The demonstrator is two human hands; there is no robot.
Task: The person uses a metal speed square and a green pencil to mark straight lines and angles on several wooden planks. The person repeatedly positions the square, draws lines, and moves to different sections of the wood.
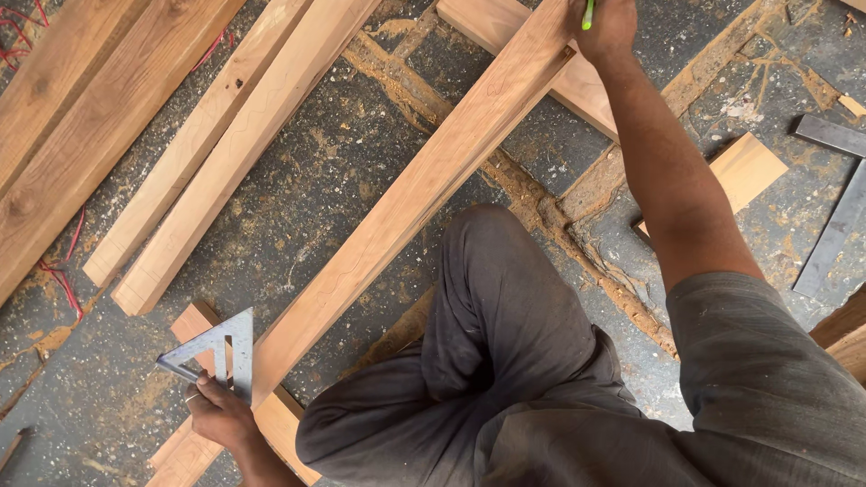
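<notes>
At the far left, wide planks (81, 117) lie slantwise, running off the top and left edges, with thin red cords (61, 271) trailing beside them on the dusty floor (343, 189). Next to them, two narrower boards (225, 144) lie side by side and touching, their near ends cut square and stopping short of my left hand; a broad patch of sawdusted floor lies open between those ends and the long board.

My left hand (221, 415) is low in the view, fingers curled around the base of a metal triangular square (212, 352), holding it up with its point toward the left. The square's right edge sits just beside the left edge of the long board (406, 198), above a short wooden block (194, 320) that pokes out from under it.

The long board runs diagonally from my left hand up to my right hand, its far end resting over a crossing board (505, 36). My bent knee in dark trousers (505, 298) is just beside its right edge.

My right hand (606, 25) is at the top edge, closed around a green pencil (588, 13), resting at the board's far end. How the fingers pinch it I cannot tell.

To the right, beyond my arm, lie a small flat offcut (749, 167) and a dark steel framing square (834, 198) near the right edge, with bare floor between them.
</notes>
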